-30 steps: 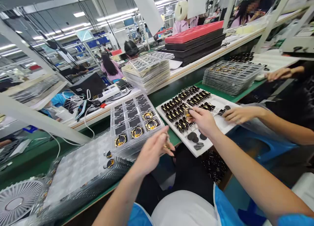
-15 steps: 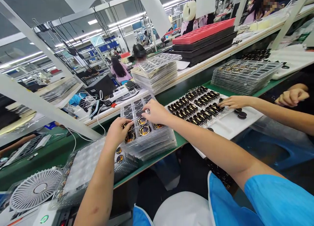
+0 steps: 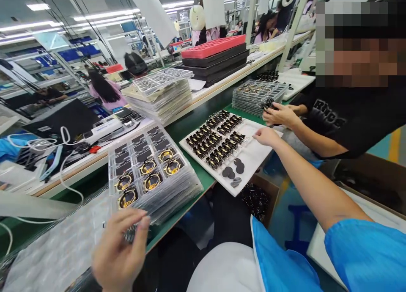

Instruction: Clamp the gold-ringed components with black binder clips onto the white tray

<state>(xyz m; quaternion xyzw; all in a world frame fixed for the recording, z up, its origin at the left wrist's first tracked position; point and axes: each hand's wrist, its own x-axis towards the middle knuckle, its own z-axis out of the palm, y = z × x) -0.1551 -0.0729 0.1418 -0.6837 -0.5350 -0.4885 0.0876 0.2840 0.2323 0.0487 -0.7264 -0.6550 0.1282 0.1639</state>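
My right hand (image 3: pixel 267 137) is over the right part of a white tray (image 3: pixel 218 183), fingers closed together. Whatever they may hold is too small to make out. Left of its fingertips stand rows of black binder clips (image 3: pixel 226 146) with gold-coloured pieces between them. Several black discs (image 3: pixel 234 170) lie on the tray's near part. My left hand (image 3: pixel 122 245) is at the near left, thumb and fingers apart, with nothing seen in it. Just beyond it is a stack of clear compartment trays (image 3: pixel 177 194); gold rings (image 3: pixel 152 181) sit in the top tray's nearer compartments, dark pieces in the farther ones.
A co-worker's hands (image 3: pixel 279 114) hold black clips at the right. Behind them is another clear tray stack (image 3: pixel 253 91). Red and black trays (image 3: pixel 215 48) and more stacked trays (image 3: pixel 161 93) stand on the shelf. A bubble-wrapped pile (image 3: pixel 53 245) lies at the left.
My right hand has left the clear trays and moved right to the white tray. My left hand has drawn back toward me, off the rings. The co-worker's hand has left the clips on the tray.
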